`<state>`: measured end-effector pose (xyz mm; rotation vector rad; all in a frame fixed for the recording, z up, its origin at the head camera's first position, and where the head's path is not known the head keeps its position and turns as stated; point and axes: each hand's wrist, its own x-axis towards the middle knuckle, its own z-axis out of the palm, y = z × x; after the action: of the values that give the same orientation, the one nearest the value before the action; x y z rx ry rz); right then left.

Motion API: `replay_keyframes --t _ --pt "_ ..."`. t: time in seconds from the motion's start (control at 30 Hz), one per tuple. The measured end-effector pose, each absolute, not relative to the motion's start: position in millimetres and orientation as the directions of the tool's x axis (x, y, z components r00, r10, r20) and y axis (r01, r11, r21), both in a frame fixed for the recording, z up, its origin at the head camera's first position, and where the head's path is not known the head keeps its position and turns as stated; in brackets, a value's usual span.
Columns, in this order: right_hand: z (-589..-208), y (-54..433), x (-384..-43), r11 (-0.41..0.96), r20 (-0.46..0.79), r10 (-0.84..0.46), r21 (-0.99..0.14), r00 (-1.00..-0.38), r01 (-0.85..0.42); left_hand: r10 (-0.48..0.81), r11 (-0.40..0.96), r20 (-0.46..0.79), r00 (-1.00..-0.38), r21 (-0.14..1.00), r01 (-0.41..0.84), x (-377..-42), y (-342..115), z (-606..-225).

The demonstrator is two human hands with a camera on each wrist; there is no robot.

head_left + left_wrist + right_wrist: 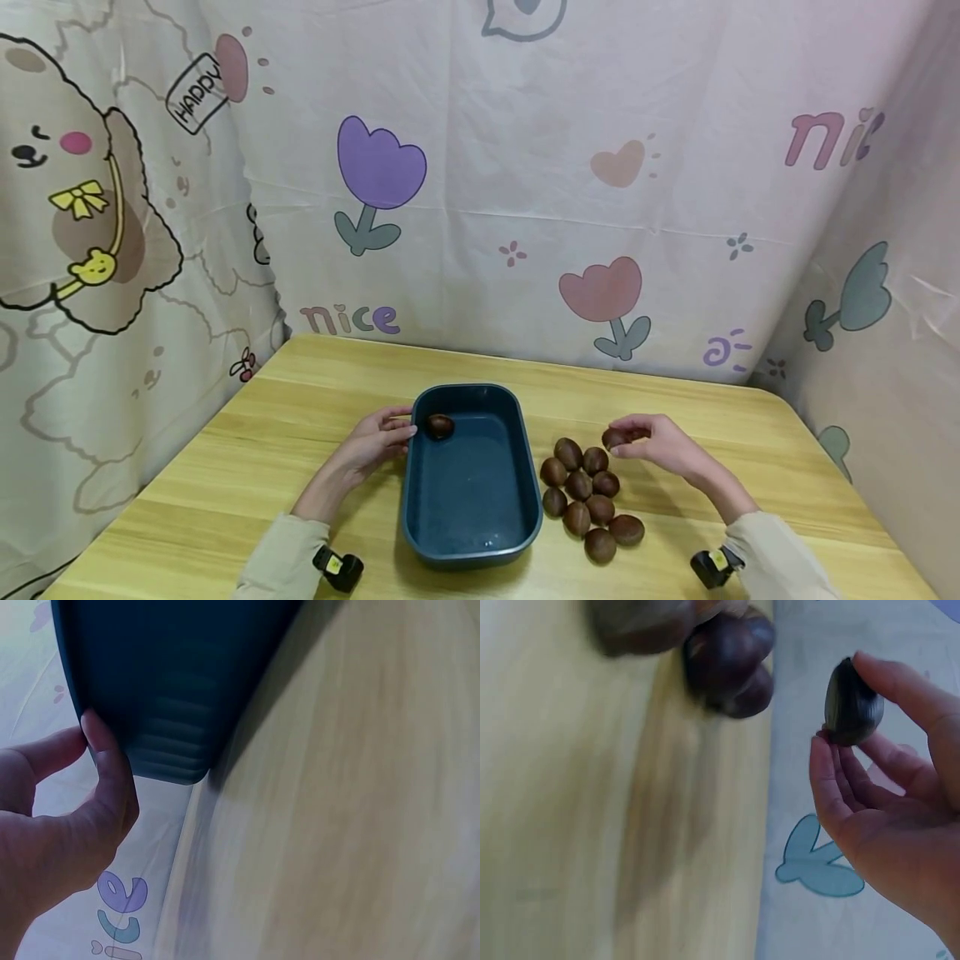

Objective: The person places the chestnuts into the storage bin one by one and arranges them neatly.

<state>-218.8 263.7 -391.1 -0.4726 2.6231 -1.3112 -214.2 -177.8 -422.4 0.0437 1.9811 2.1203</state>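
A dark blue rectangular dish (474, 492) stands on the table with one chestnut (439, 427) inside, near its far left corner. My left hand (377, 442) grips the dish's left rim; thumb and fingers meet at its edge in the left wrist view. To the right of the dish lies a cluster of several brown chestnuts (578, 485). Just beyond the cluster's far right side, my right hand (663, 444) pinches another chestnut (853, 705) between thumb and fingertips, raised off the table in the right wrist view.
The light wooden table (337, 367) ends at a printed curtain (465, 167) behind and at both sides. A black wrist camera (339, 569) sits at the left cuff, and a second camera (716, 567) at the right cuff.
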Motion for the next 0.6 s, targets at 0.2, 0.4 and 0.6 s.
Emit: replay_keyframes --t 0.2,0.4,0.6 --pt "-380 244 -230 0.511 -0.020 -0.289 -0.849 -0.957 -0.137 0.215 -0.059 -0.125 -0.969 0.988 -0.141 -214 -177 -422" --pt "-371 222 -243 0.491 -0.020 -0.217 -0.867 -0.976 -0.091 0.211 -0.057 -0.129 -0.969 0.988 -0.144 -216 -178 -424" --pt "-358 201 -253 0.469 0.021 -0.208 -0.875 -0.978 -0.119 0.213 -0.053 -0.128 -0.969 0.988 -0.142 -216 -179 -424"
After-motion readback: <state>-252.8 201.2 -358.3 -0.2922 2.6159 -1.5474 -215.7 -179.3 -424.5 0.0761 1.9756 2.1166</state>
